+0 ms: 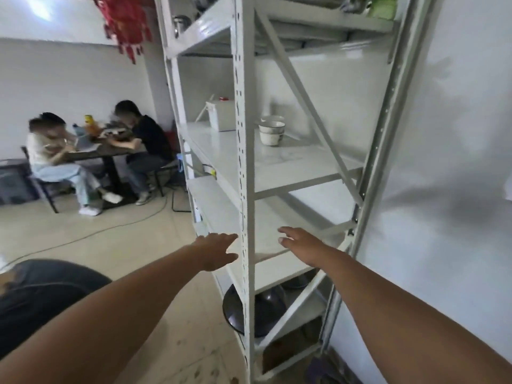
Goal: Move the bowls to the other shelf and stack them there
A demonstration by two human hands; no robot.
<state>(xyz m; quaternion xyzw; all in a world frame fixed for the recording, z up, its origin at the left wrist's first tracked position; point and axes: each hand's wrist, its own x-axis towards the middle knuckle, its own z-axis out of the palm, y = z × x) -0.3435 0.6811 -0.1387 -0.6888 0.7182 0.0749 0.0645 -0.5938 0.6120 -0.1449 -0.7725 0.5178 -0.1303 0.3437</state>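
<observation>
A stack of white bowls stands on the middle shelf of a white metal rack, with one more white bowl just behind it. One shelf lower, my left hand is stretched out in front of the rack's front post, fingers apart and holding nothing. My right hand reaches over the edge of that lower shelf, also with spread fingers and nothing in it. Both hands are well below the bowls.
A white box sits at the back of the middle shelf. Dark metal basins lie on the shelf under my hands. A diagonal brace crosses the rack's side. Two people sit at a table at left; a cable runs over the floor.
</observation>
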